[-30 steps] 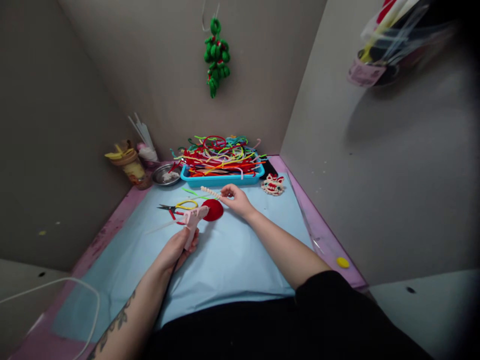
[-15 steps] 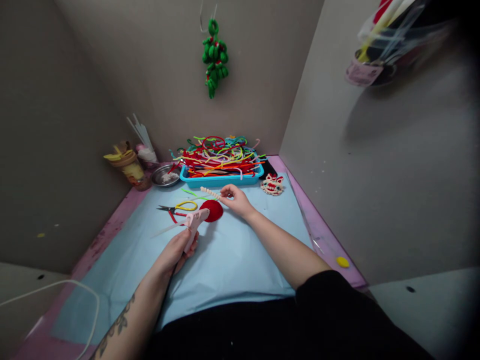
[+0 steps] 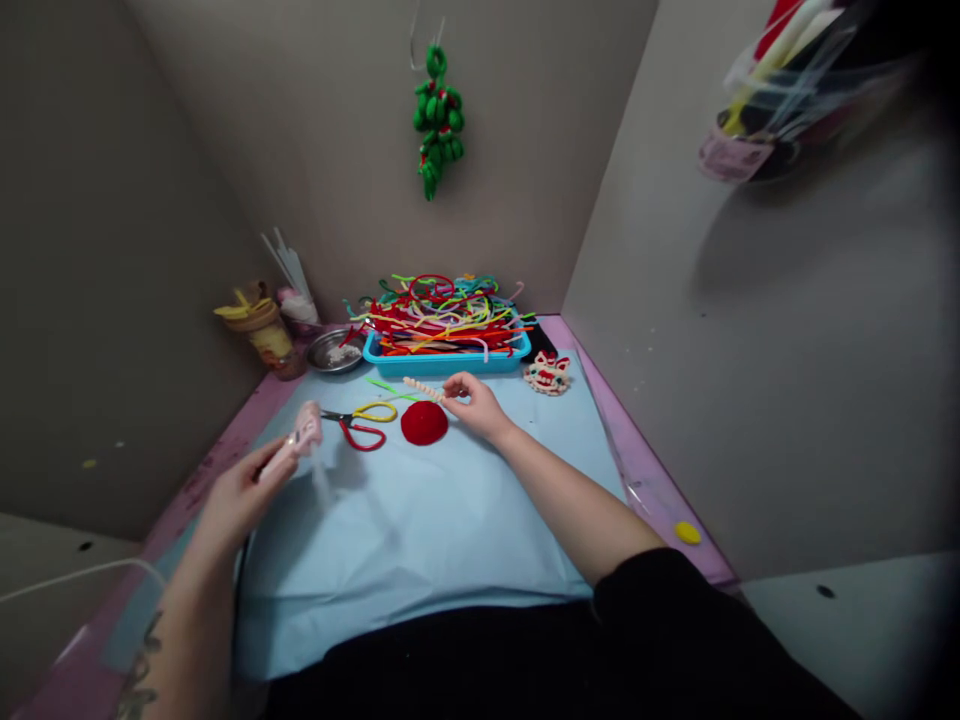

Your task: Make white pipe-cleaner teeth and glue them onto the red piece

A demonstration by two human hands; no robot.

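My left hand is closed around a pale pink hot glue gun, held over the left part of the blue sheet. A translucent glue stick, blurred, hangs from the gun. My right hand pinches one end of a cream twisted pipe cleaner, whose free end points left. Just below it lies a red fuzzy round piece, apart from the glue gun. Between the gun and that piece rest scissors with one yellow and one red handle.
A blue tray heaped with colourful pipe cleaners stands at the back. Left of it are a metal bowl and a cup of tools. A cream-and-red lion-like face lies right. A green ornament hangs on the wall.
My left hand has drawn the glue gun away to the left from the red piece and turned it. My right hand stays nearly in place with the cream pipe cleaner.
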